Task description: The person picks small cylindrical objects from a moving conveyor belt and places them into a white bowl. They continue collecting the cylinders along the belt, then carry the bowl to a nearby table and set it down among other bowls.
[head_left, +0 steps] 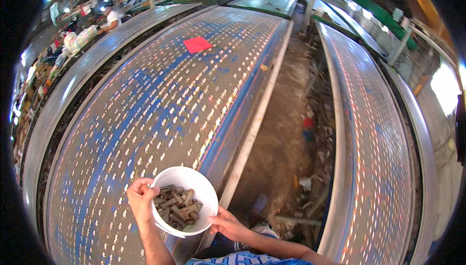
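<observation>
Between my hands is a round white bucket [209,192], tilted so that its inside shows. Several short, dark grey-brown cylindrical pieces [177,209] lie heaped in it; what they are I cannot make out. My left hand [141,198] grips the rim on the left, thumb over the edge. On the lower right side, my right hand [227,222] has its fingers closed on the bucket's wall. The bucket is over the near right edge of a long table [160,160], whose dark, blue-stained top carries rows of small pale marks.
A red flat sheet [197,44] lies farther up the table. To the right runs a littered dirt aisle [286,119], then another long speckled table [374,143]. A narrow table [63,90] stands at left. Beyond it, a person [111,20] is near piled bundles [80,39].
</observation>
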`<state>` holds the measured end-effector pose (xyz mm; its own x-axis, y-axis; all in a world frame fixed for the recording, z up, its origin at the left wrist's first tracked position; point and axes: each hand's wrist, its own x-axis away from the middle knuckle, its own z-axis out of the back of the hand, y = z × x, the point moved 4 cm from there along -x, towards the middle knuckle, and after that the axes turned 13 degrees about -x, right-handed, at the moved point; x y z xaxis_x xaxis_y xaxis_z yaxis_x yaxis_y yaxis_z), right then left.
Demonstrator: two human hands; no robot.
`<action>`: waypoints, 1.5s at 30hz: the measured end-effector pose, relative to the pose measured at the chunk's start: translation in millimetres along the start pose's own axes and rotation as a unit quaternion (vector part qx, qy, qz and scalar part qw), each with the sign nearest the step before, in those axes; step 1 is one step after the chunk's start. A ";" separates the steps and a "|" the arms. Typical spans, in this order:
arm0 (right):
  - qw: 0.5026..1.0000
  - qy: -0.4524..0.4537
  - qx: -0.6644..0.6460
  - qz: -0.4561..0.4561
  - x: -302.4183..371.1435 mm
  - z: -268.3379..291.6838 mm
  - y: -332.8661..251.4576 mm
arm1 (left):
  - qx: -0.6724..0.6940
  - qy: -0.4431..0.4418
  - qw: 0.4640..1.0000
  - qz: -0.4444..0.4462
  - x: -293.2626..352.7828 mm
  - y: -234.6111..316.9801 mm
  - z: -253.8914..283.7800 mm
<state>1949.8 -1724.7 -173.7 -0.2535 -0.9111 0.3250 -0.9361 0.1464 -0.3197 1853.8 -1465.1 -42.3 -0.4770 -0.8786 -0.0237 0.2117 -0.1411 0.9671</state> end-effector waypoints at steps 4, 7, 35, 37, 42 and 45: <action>0.999 -0.029 -0.029 0.000 -50.2 27.4 -126.7 | -0.031 0.024 0.999 0.005 -70.2 38.3 -112.1; 0.998 -0.025 -0.048 -0.030 -91.9 62.5 -216.3 | -0.136 0.034 0.990 0.013 -128.1 66.9 -202.6; 0.983 -0.017 0.095 -0.159 -373.6 199.8 -952.4 | -0.097 0.139 0.982 0.087 -535.0 197.1 -785.8; 0.991 0.000 0.087 -0.099 -395.6 211.1 -1004.3 | -0.070 0.141 0.984 0.083 -569.0 214.4 -837.7; 0.992 -0.013 0.113 -0.045 -442.6 240.3 -1144.1 | -0.067 0.115 0.989 0.064 -654.8 242.2 -962.4; 0.990 -0.042 0.123 -0.062 -478.0 273.4 -1229.8 | -0.085 0.122 0.987 0.058 -699.3 259.9 -1043.1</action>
<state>3288.9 -1574.6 -179.3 -0.1101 -0.9462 0.3041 -0.8688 -0.0570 -0.4918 3132.2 -1363.3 -38.6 -0.2266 -0.9740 0.0039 0.4022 -0.0900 0.9111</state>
